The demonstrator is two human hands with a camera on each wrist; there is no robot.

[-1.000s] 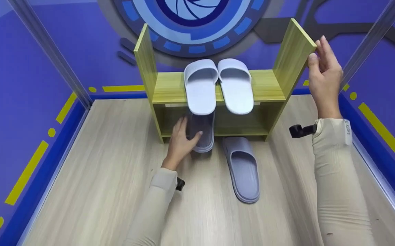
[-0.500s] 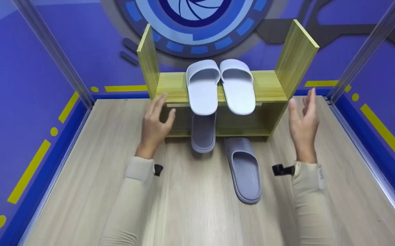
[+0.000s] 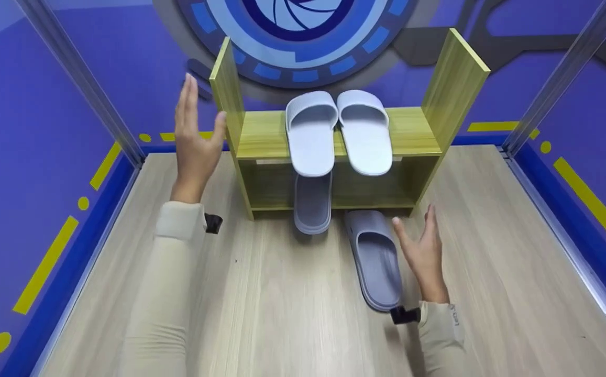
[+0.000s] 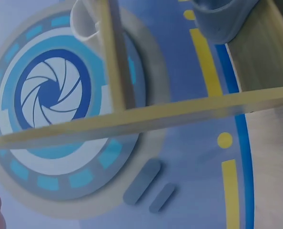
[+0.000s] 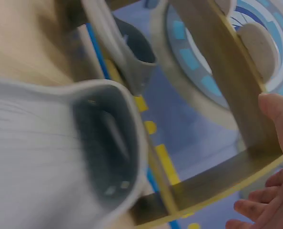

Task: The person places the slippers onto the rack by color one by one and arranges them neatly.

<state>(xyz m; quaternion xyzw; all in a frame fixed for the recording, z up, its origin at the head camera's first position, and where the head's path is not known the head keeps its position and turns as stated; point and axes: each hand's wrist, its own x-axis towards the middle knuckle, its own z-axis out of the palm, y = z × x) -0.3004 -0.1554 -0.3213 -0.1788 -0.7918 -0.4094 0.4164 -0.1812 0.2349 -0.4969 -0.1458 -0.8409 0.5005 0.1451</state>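
A small wooden shoe rack [image 3: 261,133] stands at the back. On its upper shelf sits a pair of white slippers, the left one [image 3: 312,149] beside the right one [image 3: 368,141]. A grey slipper [image 3: 313,207] pokes out of the lower shelf, its front hidden. The other grey slipper [image 3: 378,267] lies on the floor before the rack, and fills the left of the right wrist view. My right hand [image 3: 426,254] hovers just right of it, fingers spread, holding nothing. My left hand [image 3: 195,149] is raised beside the rack's left panel [image 3: 227,91]; whether its thumb touches is unclear.
Blue printed walls surround the pale wood-look floor [image 3: 276,309] on the left, back and right. Metal corner posts [image 3: 80,78] stand where the walls meet. The rack's right panel [image 3: 454,89] rises above the upper shelf.
My left hand has left the grey slipper on the lower shelf and moved to the rack's left panel. My right hand has come down from the right panel toward the grey slipper on the floor.
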